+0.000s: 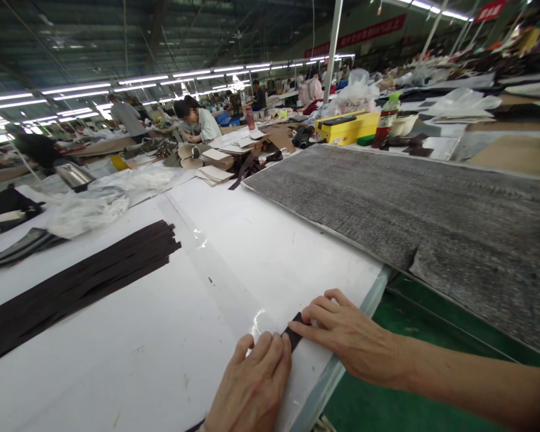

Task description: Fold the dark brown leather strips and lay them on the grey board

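A narrow dark strip (294, 337) that looks like fabric or leather lies on the white tabletop (171, 336), close to its right edge. My left hand (257, 384) presses down on it, fingers bent and held together at the strip's near part. At the far end, my right hand (345, 337) grips the same strip between thumb and fingers. The stretch beneath my left hand is hidden; a bit of dark material shows below that wrist. To the left lies a stack of long dark strips (85, 279), their ends uneven.
A grey textured sheet (436, 222) covers the neighbouring table on the right, with green floor (414, 336) in the gap. Behind are cardboard pieces (213, 174), crumpled plastic (90, 210), a yellow box (347, 127) and a red-labelled bottle (386, 120). Other people work farther back.
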`<state>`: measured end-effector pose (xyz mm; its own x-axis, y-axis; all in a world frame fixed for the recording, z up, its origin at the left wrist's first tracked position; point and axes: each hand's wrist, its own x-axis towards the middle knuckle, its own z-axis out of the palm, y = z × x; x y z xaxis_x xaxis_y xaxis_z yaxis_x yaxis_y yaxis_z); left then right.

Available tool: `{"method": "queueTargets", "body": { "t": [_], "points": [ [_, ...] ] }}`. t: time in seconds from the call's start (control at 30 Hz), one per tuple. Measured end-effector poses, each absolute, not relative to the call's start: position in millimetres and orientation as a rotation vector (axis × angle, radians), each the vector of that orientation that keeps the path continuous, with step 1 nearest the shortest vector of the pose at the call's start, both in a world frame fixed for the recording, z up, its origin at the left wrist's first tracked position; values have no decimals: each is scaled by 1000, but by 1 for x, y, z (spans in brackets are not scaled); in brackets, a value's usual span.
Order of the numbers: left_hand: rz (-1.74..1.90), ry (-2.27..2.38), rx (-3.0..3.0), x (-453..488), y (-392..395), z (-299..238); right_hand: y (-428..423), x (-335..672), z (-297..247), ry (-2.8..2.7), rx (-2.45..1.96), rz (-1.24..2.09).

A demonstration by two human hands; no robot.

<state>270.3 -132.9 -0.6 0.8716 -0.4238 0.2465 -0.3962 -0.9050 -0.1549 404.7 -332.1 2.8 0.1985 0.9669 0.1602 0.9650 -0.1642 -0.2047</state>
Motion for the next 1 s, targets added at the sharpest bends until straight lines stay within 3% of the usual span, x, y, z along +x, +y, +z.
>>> {"method": "queueTargets", "body": {
  "t": [0.6, 0.83, 1.0],
  "points": [
    [-399, 380, -3115, 249, -136, -4, -323, 390, 2, -1923, -2206, -243],
    [-597, 99, -3112, 220, -118, -18, -321, 391, -1, -1944, -2256, -239],
    [-609, 165, -3071, 210, -117, -25, -316, 390, 6, -1964, -2252, -384]
  ]
}}
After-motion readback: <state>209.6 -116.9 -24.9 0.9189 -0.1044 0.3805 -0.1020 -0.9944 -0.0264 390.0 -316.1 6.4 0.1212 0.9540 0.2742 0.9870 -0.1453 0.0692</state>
